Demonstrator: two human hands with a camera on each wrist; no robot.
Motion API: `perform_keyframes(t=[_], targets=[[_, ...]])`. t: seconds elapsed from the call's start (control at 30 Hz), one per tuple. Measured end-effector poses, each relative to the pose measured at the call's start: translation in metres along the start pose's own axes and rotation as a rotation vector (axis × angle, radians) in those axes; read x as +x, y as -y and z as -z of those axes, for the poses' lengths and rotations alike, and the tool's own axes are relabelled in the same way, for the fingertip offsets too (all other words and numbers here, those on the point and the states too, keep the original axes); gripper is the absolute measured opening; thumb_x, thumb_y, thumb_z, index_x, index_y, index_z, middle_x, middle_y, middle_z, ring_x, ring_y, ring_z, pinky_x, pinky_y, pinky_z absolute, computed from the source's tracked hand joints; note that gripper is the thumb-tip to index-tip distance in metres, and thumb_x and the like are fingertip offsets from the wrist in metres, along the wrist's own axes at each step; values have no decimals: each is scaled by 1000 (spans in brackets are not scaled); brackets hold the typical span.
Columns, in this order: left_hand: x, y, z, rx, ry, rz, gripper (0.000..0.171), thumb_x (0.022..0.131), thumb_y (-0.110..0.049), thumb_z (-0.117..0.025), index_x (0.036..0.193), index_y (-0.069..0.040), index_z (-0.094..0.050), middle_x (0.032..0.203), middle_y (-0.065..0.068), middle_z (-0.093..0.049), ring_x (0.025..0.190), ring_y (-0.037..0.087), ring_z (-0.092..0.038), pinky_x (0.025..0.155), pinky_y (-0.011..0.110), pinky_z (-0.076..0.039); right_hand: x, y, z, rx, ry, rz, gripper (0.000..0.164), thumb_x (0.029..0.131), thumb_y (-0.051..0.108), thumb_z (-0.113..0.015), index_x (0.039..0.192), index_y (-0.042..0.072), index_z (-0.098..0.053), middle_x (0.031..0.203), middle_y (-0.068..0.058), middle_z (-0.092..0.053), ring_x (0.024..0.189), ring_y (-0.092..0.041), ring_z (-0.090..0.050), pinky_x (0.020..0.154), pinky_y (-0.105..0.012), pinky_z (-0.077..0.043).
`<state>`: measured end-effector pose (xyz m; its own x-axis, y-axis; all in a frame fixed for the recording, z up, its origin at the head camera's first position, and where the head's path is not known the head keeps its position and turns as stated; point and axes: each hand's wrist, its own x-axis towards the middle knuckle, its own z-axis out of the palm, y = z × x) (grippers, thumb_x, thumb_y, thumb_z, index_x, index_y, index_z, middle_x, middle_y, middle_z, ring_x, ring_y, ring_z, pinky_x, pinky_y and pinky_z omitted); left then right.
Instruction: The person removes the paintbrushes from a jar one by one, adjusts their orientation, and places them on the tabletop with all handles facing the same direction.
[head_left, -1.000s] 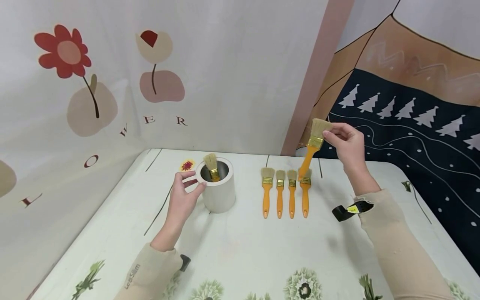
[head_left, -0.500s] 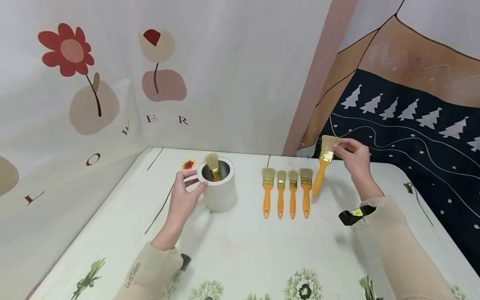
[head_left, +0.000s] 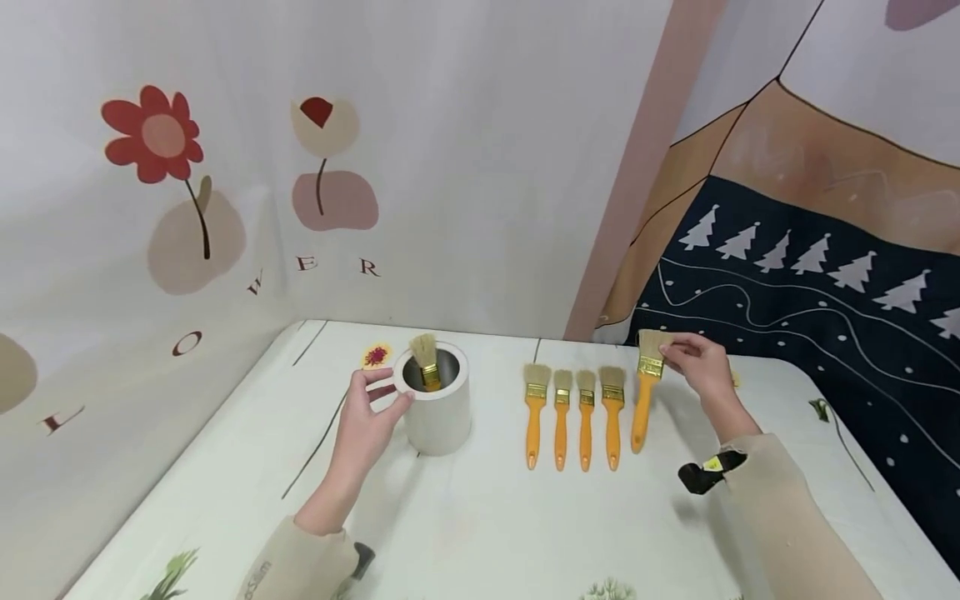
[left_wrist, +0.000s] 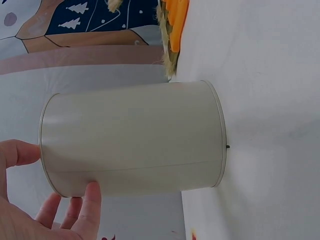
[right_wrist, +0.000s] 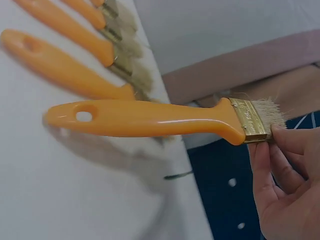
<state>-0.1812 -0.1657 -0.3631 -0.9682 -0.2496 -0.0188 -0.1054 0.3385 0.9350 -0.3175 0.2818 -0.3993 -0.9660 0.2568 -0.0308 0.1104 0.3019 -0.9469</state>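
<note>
My right hand pinches a paintbrush by its pale bristles, orange handle pointing down toward the table. In the right wrist view, thumb and fingers grip this held paintbrush at the bristle end beside the gold ferrule; the handle tip is close to or on the table. My left hand holds the upper edge of a white cylindrical can, its thumb and fingertips at rim and side wall. Another paintbrush stands in the can, bristles up; its handle is hidden. In the left wrist view the can fills the middle.
Several orange-handled paintbrushes lie in a row on the white table, between the can and the held one, bristles away from me. A curtain hangs behind the table, with a dark tree-patterned cloth at right.
My right hand has carried the paintbrush right and lowered it beside the row's right end. The left hand stays at the can. The head view has tilted up slightly.
</note>
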Motion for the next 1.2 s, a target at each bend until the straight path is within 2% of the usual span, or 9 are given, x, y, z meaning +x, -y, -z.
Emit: perform_keyframes(t=[0.1, 0.17, 0.3, 0.4, 0.53, 0.6, 0.7, 0.97, 1.2], targets=[[-2, 2, -1, 5, -3, -11, 54, 95, -16, -62, 140, -2, -37, 149, 17, -42, 138, 35, -46, 107, 49, -47, 9, -24, 1, 74, 34, -59, 20, 91, 18, -73, 110, 15, -67, 82, 17, -66, 76, 6, -64, 74, -15, -56], [-1, 2, -2, 4, -6, -16, 53, 94, -16, -62, 139, -2, -37, 149, 16, -42, 138, 35, -46, 107, 49, -47, 9, -31, 1, 92, 45, -92, 19, 90, 18, -74, 108, 16, -67, 80, 19, -65, 74, 6, -63, 71, -12, -55], [1, 1, -2, -1, 0, -19, 53, 95, -15, -62, 139, -2, -37, 149, 16, -42, 138, 34, -46, 107, 49, -47, 1, -26, 0, 20, 50, -123, 26, 92, 15, -70, 116, 6, -63, 71, 24, -60, 68, 8, -60, 67, -11, -53], [2, 1, -2, -3, 4, -19, 53, 94, -15, -62, 140, -2, -37, 149, 16, -42, 138, 34, -46, 107, 48, -47, -5, -22, -2, -46, 58, -127, 36, 95, 12, -65, 127, -4, -57, 74, 23, -58, 67, 11, -58, 67, -11, -53], [3, 2, -2, 0, -2, -21, 53, 94, -15, -62, 139, -3, -37, 149, 16, -42, 138, 33, -46, 107, 49, -47, -6, -24, -7, -95, 58, -152, 42, 97, 11, -62, 135, -6, -53, 105, -2, -66, 67, 12, -55, 65, -10, -52], [3, 3, -2, 3, -4, -19, 53, 94, -15, -62, 139, -3, -37, 149, 16, -42, 138, 33, -46, 107, 49, -47, -5, -27, -10, -116, 58, -164, 42, 98, 11, -61, 136, -5, -54, 123, -17, -62, 68, 10, -54, 63, -10, -52], [3, 3, -2, 3, -6, -14, 53, 94, -16, -62, 139, -3, -37, 149, 16, -42, 138, 33, -47, 107, 49, -47, -3, -32, -14, -156, 66, -165, 41, 98, 11, -60, 135, -5, -55, 135, -26, -56, 70, 8, -54, 61, -10, -51], [1, 1, -4, -8, -10, -28, 52, 95, -14, -63, 139, -2, -38, 148, 17, -43, 137, 35, -47, 107, 49, -47, -7, -38, -14, -281, 61, -65, 33, 97, 7, -61, 126, -9, -62, 127, -29, -62, 71, 5, -54, 63, -10, -52], [2, 1, -3, 1, -13, -23, 52, 94, -14, -63, 138, -2, -38, 148, 16, -44, 137, 33, -47, 106, 49, -48, -7, -39, -15, -269, 29, -56, 31, 94, 5, -64, 123, -8, -64, 114, -25, -67, 69, 3, -55, 63, -12, -53]])
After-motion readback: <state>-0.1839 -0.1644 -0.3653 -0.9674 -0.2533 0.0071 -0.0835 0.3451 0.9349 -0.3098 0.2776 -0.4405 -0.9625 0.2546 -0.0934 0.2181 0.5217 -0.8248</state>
